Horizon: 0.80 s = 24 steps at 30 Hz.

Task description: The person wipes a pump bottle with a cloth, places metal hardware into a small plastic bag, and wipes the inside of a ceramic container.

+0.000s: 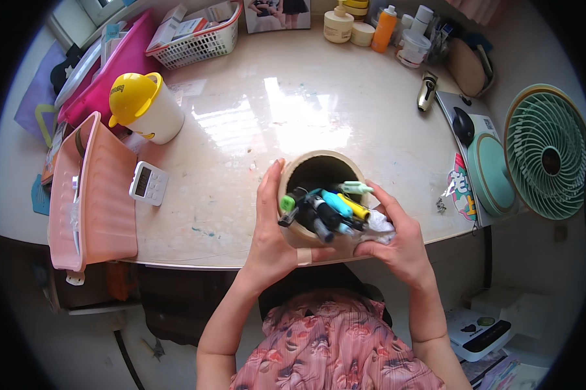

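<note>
A round pen holder (323, 158) with a pale rim stands near the desk's front edge, between my hands. Several pens and markers (329, 209) lean in it toward me, with black, blue, yellow and green barrels. My left hand (273, 234) is wrapped around the holder's left side, a beige bandage on one finger. On the right side, my right hand (395, 229) grips the holder and has a crumpled white tissue (379, 228) between palm and holder. A light green highlighter (355, 187) touches or nearly touches my right fingertips.
On the left are a pink plastic bin (110, 195), a white digital timer (149, 183) and a white canister with yellow lid (159, 114). A white basket (195, 52) and bottles (384, 29) line the back. To the right: a hair clipper (427, 91), black mouse (463, 126) and green fan (549, 156).
</note>
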Available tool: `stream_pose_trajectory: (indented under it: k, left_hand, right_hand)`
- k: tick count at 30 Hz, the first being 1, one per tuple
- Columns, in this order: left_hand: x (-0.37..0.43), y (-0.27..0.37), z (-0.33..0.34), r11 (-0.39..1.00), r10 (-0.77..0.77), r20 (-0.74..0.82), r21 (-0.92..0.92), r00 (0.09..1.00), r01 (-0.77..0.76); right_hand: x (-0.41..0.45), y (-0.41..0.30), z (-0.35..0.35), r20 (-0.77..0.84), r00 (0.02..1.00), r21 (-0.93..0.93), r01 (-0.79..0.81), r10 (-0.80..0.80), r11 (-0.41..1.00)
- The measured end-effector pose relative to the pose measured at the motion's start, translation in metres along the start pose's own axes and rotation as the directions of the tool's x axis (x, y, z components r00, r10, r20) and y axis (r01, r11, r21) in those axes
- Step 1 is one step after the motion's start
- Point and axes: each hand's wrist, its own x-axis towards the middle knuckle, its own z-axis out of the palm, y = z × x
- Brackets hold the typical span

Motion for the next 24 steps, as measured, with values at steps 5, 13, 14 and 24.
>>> stream_pose_trajectory:
  k: [5, 13, 14, 24]
  left_hand:
    - [0.013, 0.013, -0.001, 0.991, 0.048, -0.063, 0.132, 0.997, -0.039]
    - [0.062, 0.05, 0.009, 0.912, 0.09, 0.198, 0.378, 0.976, -0.161]
    - [0.066, 0.052, 0.011, 0.934, 0.057, 0.215, 0.334, 0.975, -0.128]
    - [0.075, 0.052, 0.018, 0.969, 0.117, 0.288, 0.175, 0.951, -0.172]
  right_hand:
    - [0.016, 0.001, -0.013, -0.011, 0.996, 0.138, -0.092, 0.094, 0.986]
    - [0.022, 0.009, 0.012, -0.144, 0.955, -0.139, 0.238, -0.257, 0.961]
    - [0.022, 0.012, 0.013, -0.161, 0.953, -0.115, 0.241, -0.257, 0.964]
    - [0.021, 0.014, 0.013, -0.185, 0.949, -0.079, 0.246, -0.257, 0.966]
